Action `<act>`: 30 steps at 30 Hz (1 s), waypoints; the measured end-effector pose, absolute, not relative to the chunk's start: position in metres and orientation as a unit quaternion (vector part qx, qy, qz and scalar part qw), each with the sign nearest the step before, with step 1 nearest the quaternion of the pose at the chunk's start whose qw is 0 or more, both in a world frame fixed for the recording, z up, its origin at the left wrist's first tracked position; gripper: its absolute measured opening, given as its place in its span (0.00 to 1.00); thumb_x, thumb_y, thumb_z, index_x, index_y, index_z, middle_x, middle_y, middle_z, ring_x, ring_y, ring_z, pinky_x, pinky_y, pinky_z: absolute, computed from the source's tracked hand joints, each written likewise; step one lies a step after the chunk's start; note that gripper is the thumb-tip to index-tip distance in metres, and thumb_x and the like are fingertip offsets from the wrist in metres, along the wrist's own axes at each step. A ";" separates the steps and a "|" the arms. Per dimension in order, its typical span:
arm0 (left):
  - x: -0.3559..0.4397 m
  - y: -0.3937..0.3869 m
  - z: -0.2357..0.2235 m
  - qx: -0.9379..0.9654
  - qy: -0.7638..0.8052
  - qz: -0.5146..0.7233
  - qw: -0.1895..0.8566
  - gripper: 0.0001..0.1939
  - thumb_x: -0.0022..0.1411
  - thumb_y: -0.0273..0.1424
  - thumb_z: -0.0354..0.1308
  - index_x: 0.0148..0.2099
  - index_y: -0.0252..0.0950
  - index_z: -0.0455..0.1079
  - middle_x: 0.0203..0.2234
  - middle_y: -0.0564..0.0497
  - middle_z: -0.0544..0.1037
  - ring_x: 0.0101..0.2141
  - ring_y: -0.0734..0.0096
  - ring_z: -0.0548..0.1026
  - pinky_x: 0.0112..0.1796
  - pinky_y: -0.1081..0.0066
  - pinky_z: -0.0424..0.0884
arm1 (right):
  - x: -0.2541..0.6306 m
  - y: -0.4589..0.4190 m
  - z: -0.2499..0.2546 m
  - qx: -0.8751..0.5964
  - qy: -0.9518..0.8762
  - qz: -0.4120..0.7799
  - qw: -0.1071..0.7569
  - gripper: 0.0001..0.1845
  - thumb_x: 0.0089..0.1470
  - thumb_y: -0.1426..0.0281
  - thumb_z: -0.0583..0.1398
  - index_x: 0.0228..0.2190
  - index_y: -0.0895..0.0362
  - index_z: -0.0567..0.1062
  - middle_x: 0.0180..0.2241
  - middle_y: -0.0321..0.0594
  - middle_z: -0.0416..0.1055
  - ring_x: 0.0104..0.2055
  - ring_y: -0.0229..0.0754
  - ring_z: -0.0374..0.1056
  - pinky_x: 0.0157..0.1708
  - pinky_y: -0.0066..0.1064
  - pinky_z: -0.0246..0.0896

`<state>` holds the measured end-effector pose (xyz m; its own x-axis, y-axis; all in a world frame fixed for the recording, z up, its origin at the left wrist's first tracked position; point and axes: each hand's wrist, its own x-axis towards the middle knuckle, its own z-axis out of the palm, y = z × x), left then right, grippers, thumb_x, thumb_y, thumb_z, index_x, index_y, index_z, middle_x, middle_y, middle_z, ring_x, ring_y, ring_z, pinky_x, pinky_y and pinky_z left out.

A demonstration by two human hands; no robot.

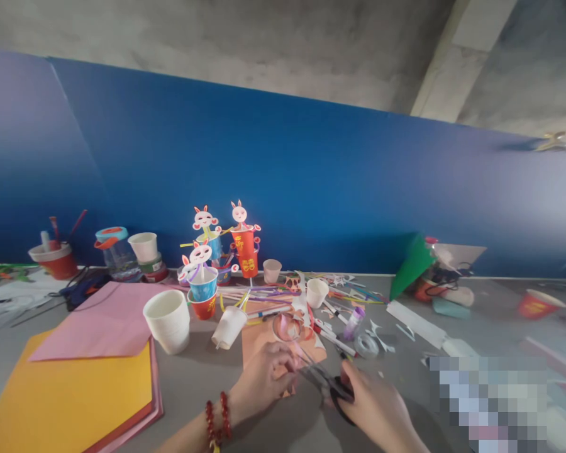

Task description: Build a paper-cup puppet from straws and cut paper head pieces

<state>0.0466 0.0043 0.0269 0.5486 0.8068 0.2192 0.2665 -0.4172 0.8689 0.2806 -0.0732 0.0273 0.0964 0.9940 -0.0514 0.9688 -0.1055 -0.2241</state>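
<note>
My right hand (375, 402) grips black-handled scissors (342, 391), with the blades pointing left toward my left fingertips. My left hand (264, 376), wearing red bead bracelets at the wrist, is closed in a pinch; what sits between the fingertips is too small and blurred to make out. Beneath and beyond it lies a sheet of orange paper (255, 346) with cut edges. A clear roll of tape (287, 327) rests on that sheet. Another tape roll (366, 345) and a purple glue stick (355, 322) are just beyond the scissors.
White paper cups (167, 321) and a tipped cup (230, 327) stand left of the orange sheet. Behind are rabbit-faced cup figures (244, 242). Yellow paper (75, 384) and pink paper (104, 321) cover the left side. Several strips and pens lie mid-table; a red cup (540, 305) is right.
</note>
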 end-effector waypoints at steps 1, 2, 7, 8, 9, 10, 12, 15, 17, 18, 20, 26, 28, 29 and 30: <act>0.048 0.004 0.027 0.787 0.333 0.325 0.405 0.04 0.55 0.26 0.62 0.29 0.38 0.76 0.38 0.47 0.80 0.43 0.60 0.75 0.46 0.66 0.68 | 0.279 -0.074 0.028 -0.736 -0.666 0.098 0.074 0.13 0.48 0.61 0.66 0.34 0.52 0.72 0.33 0.38 0.80 0.37 0.53 0.77 0.29 0.31 0.57; 0.049 0.004 0.027 0.793 0.325 0.327 0.399 0.05 0.55 0.26 0.61 0.29 0.38 0.76 0.37 0.47 0.80 0.42 0.61 0.76 0.46 0.66 0.67 | 0.278 -0.074 0.029 -0.734 -0.667 0.103 0.083 0.13 0.48 0.60 0.66 0.33 0.51 0.71 0.33 0.37 0.80 0.37 0.52 0.77 0.28 0.30 0.56; 0.049 0.008 0.019 0.757 0.369 0.345 0.416 0.07 0.56 0.26 0.60 0.26 0.38 0.75 0.29 0.49 0.82 0.34 0.64 0.76 0.40 0.68 0.67 | 0.277 -0.075 0.028 -0.730 -0.659 0.146 0.106 0.13 0.48 0.58 0.66 0.31 0.50 0.70 0.30 0.34 0.80 0.33 0.47 0.76 0.26 0.28 0.52; 0.049 0.009 0.017 0.742 0.384 0.350 0.424 0.07 0.57 0.28 0.60 0.26 0.37 0.74 0.27 0.49 0.81 0.32 0.64 0.76 0.37 0.69 0.67 | 0.279 -0.076 0.027 -0.731 -0.657 0.147 0.105 0.13 0.47 0.58 0.66 0.31 0.50 0.70 0.30 0.34 0.80 0.33 0.47 0.76 0.26 0.28 0.51; 0.049 0.010 0.015 0.730 0.395 0.353 0.432 0.07 0.57 0.29 0.60 0.26 0.37 0.74 0.26 0.49 0.81 0.30 0.65 0.75 0.33 0.70 0.67 | 0.281 -0.076 0.026 -0.734 -0.657 0.143 0.102 0.13 0.47 0.58 0.66 0.31 0.51 0.70 0.29 0.34 0.79 0.33 0.48 0.76 0.26 0.28 0.51; 0.049 0.010 0.014 0.721 0.402 0.356 0.438 0.08 0.57 0.30 0.59 0.26 0.36 0.73 0.24 0.49 0.80 0.27 0.66 0.74 0.31 0.71 0.66 | 0.283 -0.077 0.026 -0.736 -0.656 0.134 0.097 0.13 0.48 0.59 0.66 0.31 0.51 0.70 0.30 0.35 0.80 0.34 0.49 0.76 0.26 0.28 0.52; 0.049 0.012 0.012 0.706 0.407 0.362 0.452 0.09 0.58 0.31 0.58 0.26 0.36 0.71 0.23 0.50 0.79 0.25 0.68 0.73 0.28 0.72 0.65 | 0.288 -0.078 0.024 -0.742 -0.656 0.112 0.081 0.12 0.48 0.60 0.65 0.32 0.52 0.71 0.31 0.38 0.80 0.35 0.51 0.76 0.27 0.29 0.53; 0.051 0.013 0.013 0.687 0.397 0.374 0.481 0.09 0.59 0.30 0.57 0.26 0.36 0.69 0.24 0.50 0.79 0.27 0.68 0.75 0.30 0.72 0.67 | 0.289 -0.079 0.024 -0.745 -0.659 0.086 0.062 0.10 0.48 0.63 0.65 0.32 0.53 0.71 0.32 0.40 0.80 0.37 0.53 0.76 0.28 0.30 0.54; 0.052 0.013 0.014 0.678 0.384 0.380 0.499 0.09 0.60 0.31 0.56 0.27 0.36 0.68 0.26 0.49 0.79 0.29 0.67 0.76 0.33 0.71 0.69 | 0.287 -0.077 0.025 -0.743 -0.663 0.073 0.058 0.09 0.48 0.65 0.65 0.31 0.54 0.72 0.33 0.42 0.79 0.37 0.53 0.76 0.29 0.31 0.54; 0.052 0.012 0.015 0.674 0.378 0.383 0.507 0.09 0.61 0.32 0.55 0.28 0.36 0.68 0.27 0.48 0.80 0.30 0.66 0.76 0.33 0.71 0.69 | 0.286 -0.075 0.025 -0.742 -0.664 0.071 0.058 0.08 0.48 0.65 0.64 0.30 0.54 0.72 0.33 0.42 0.79 0.37 0.53 0.76 0.29 0.31 0.54; 0.052 0.011 0.018 0.670 0.359 0.391 0.519 0.09 0.62 0.33 0.55 0.30 0.36 0.68 0.29 0.47 0.79 0.31 0.66 0.76 0.34 0.70 0.70 | 0.285 -0.071 0.024 -0.742 -0.662 0.082 0.059 0.08 0.47 0.64 0.65 0.29 0.54 0.73 0.33 0.42 0.79 0.37 0.52 0.75 0.29 0.30 0.53; 0.046 0.004 0.028 0.711 0.300 0.436 0.462 0.09 0.64 0.30 0.55 0.30 0.37 0.70 0.29 0.49 0.76 0.35 0.65 0.75 0.42 0.67 0.70 | 0.299 -0.063 0.021 -0.716 -0.673 0.171 0.077 0.11 0.36 0.68 0.67 0.27 0.54 0.74 0.28 0.37 0.77 0.32 0.47 0.72 0.26 0.29 0.49; 0.045 0.003 0.032 0.733 0.278 0.449 0.429 0.09 0.64 0.28 0.55 0.31 0.38 0.70 0.29 0.50 0.76 0.35 0.65 0.75 0.46 0.65 0.69 | 0.301 -0.061 0.025 -0.700 -0.677 0.196 0.113 0.10 0.36 0.69 0.67 0.27 0.54 0.75 0.28 0.36 0.76 0.31 0.45 0.71 0.27 0.29 0.50; 0.045 0.002 0.034 0.745 0.264 0.452 0.413 0.08 0.65 0.28 0.55 0.31 0.38 0.70 0.28 0.50 0.77 0.36 0.65 0.76 0.47 0.64 0.69 | 0.300 -0.060 0.028 -0.690 -0.676 0.209 0.151 0.08 0.39 0.69 0.66 0.27 0.54 0.75 0.28 0.36 0.76 0.31 0.44 0.70 0.29 0.29 0.52; 0.045 0.001 0.036 0.759 0.249 0.452 0.398 0.08 0.65 0.28 0.55 0.32 0.38 0.70 0.29 0.49 0.77 0.38 0.63 0.76 0.48 0.63 0.69 | 0.296 -0.057 0.031 -0.676 -0.672 0.226 0.203 0.06 0.43 0.67 0.65 0.27 0.54 0.75 0.27 0.36 0.75 0.31 0.43 0.69 0.29 0.29 0.53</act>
